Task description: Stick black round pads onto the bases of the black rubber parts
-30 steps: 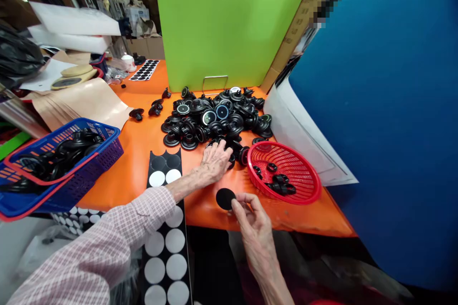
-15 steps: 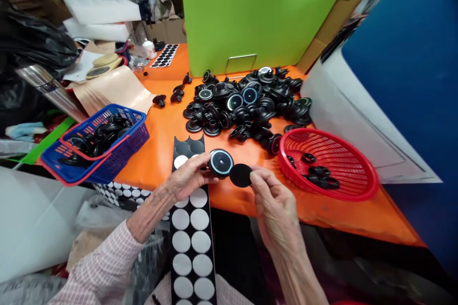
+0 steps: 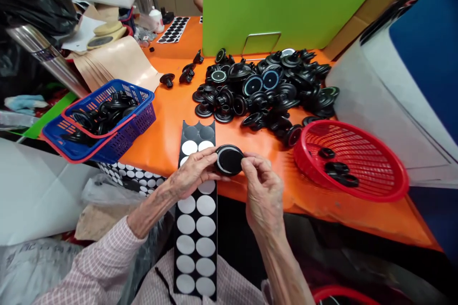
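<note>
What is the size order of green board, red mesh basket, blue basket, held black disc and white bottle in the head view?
Green board
Red mesh basket, blue basket: look alike
Held black disc
White bottle

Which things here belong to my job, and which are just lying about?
Likely in the job:
black part in left hand
black disc in right hand
sheet of pale circles
pile of black parts

Seemingly lying about:
metal cylinder
white bottle
black bag

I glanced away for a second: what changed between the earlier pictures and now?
The left hand drew back from the pile holding a round black part. The right hand moved its black disc leftward, now over the part's face. The blue basket and red basket stayed put.
</note>
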`<state>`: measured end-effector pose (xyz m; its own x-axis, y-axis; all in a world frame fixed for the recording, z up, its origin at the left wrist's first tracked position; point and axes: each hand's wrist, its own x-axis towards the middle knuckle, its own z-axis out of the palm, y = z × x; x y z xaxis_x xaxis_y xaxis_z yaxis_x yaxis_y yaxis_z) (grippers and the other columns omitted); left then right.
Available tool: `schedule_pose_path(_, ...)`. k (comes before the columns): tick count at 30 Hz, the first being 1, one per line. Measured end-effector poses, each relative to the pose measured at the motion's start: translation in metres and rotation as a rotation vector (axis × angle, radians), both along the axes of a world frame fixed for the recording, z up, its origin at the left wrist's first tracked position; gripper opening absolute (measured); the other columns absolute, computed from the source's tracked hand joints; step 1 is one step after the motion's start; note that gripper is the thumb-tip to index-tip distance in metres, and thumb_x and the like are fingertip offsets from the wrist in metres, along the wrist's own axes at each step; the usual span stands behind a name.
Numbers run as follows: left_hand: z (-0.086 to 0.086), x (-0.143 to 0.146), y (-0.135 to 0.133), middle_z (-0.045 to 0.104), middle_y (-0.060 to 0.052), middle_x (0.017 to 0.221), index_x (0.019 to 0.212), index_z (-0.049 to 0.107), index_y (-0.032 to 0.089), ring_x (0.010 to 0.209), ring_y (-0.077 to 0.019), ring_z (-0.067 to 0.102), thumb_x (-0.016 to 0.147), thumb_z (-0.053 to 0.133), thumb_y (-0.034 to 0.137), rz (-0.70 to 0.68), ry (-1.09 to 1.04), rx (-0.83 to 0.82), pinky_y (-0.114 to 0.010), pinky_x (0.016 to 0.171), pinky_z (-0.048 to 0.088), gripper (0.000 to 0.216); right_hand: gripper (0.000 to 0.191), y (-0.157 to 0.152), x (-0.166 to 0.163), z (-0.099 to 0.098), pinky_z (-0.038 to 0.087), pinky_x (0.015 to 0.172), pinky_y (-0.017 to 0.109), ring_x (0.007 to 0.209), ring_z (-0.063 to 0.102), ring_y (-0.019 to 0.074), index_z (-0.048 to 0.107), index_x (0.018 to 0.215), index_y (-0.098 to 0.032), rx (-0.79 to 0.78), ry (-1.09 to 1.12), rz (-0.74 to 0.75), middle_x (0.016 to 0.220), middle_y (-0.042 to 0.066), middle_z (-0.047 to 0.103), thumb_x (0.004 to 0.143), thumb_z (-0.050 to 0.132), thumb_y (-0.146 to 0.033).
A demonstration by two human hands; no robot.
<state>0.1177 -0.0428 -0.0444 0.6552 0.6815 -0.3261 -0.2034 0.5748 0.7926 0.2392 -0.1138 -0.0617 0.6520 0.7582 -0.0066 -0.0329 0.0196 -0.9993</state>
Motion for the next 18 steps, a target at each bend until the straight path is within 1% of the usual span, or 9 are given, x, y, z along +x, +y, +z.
schedule_pose_path(6, -0.0043, -0.0009, -0.0013, 0.070, -0.012, 0.104, 0.106, 0.068, 0.013, 0.100, -0.0262, 0.065, 0.081, 0.065, 0.027, 0.015, 0.000, 0.011, -0.037, 0.080, 0.057, 0.029, 0.026, 0.0015, -0.0034, 0.0012, 0.048, 0.076, 0.031, 0.091, 0.057, 0.0190, 0.062, 0.073, -0.018, -0.008, -0.008, -0.007, 0.099, 0.007, 0.058, 0.076, 0.064, -0.044)
schedule_pose_path(11, -0.0062, -0.0016, -0.0014, 0.070, -0.012, 0.105, 0.108, 0.068, 0.013, 0.104, -0.0275, 0.064, 0.081, 0.065, 0.029, 0.000, -0.006, 0.024, -0.038, 0.081, 0.056, 0.031, 0.024, 0.0012, -0.0045, -0.0004, 0.048, 0.074, 0.030, 0.088, 0.058, 0.0181, 0.062, 0.074, -0.018, 0.006, -0.020, -0.009, 0.096, 0.006, 0.058, 0.077, 0.064, -0.042)
schedule_pose_path(18, -0.0084, -0.0035, -0.0019, 0.069, -0.012, 0.108, 0.109, 0.067, 0.012, 0.104, -0.0272, 0.064, 0.083, 0.064, 0.030, -0.016, -0.019, 0.035, -0.037, 0.081, 0.056, 0.032, 0.024, 0.0030, -0.0067, -0.0065, 0.051, 0.075, 0.032, 0.087, 0.058, 0.0180, 0.060, 0.075, -0.018, -0.011, -0.124, -0.030, 0.094, 0.006, 0.058, 0.080, 0.061, -0.041)
